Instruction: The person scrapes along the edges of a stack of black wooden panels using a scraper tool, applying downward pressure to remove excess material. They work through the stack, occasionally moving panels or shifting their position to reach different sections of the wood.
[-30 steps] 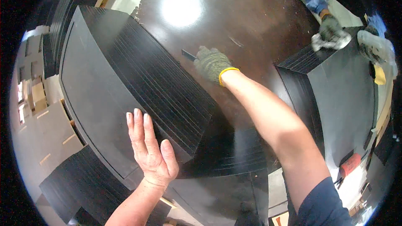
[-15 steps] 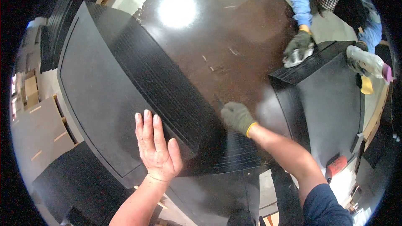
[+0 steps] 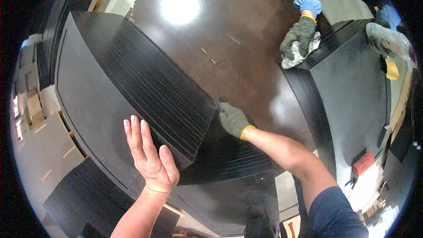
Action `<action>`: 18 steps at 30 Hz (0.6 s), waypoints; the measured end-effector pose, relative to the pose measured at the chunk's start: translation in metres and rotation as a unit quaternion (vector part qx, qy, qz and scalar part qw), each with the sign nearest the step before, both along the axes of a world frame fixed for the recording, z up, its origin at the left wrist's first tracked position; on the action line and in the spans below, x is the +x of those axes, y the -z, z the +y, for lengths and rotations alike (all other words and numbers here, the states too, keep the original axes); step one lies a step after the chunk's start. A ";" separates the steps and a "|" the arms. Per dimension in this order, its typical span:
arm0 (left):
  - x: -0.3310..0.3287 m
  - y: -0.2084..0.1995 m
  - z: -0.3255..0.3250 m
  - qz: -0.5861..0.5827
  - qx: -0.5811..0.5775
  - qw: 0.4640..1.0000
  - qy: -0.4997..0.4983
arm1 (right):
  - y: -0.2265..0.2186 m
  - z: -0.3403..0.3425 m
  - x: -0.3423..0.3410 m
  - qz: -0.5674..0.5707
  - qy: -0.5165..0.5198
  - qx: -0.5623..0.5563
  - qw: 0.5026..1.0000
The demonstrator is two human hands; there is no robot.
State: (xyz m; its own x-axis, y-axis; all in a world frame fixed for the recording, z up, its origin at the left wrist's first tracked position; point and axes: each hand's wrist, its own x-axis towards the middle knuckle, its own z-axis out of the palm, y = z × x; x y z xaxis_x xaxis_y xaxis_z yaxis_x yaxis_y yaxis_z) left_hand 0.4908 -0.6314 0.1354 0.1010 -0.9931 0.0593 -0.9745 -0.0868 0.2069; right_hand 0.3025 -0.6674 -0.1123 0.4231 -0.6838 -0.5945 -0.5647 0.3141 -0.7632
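My bare left hand (image 3: 152, 163) lies flat, fingers stretched, on the upper face of a tilted stack of black panels (image 3: 99, 81). The ridged edges of that stack face the brown tabletop (image 3: 229, 57). In a grey glove with a yellow cuff, my right hand (image 3: 233, 120) is closed round a thin dark tool (image 3: 216, 101), blurred at its tip, by the stack's near right corner. Its exact kind cannot be made out. Below the right forearm, another pile of black panels (image 3: 246, 161) shows its layered edges.
Across at the right, a co-worker's gloved hand (image 3: 299, 37) presses a white cloth (image 3: 289, 63) at another black panel stack (image 3: 348, 83); their other hand holds a clear bottle (image 3: 385, 39). A red-orange object (image 3: 363, 164) lies at the right. Boards (image 3: 53, 150) stand at the left.
My right hand has moved left with the tool, closer to the stack's corner. The left hand stays on the panel. The co-worker's cloth hand has shifted left, and the whole view has shifted slightly.
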 end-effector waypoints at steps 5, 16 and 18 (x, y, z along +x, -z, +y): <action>-0.001 0.000 -0.002 -0.006 0.002 1.000 0.013 | 0.023 0.007 0.001 0.051 0.043 -0.083 0.994; -0.001 0.001 0.001 -0.014 0.018 1.000 -0.001 | -0.016 0.000 -0.003 0.012 -0.139 -0.186 0.973; -0.002 0.000 0.000 -0.017 0.013 1.000 0.007 | -0.041 0.013 -0.018 -0.141 -0.181 -0.275 0.934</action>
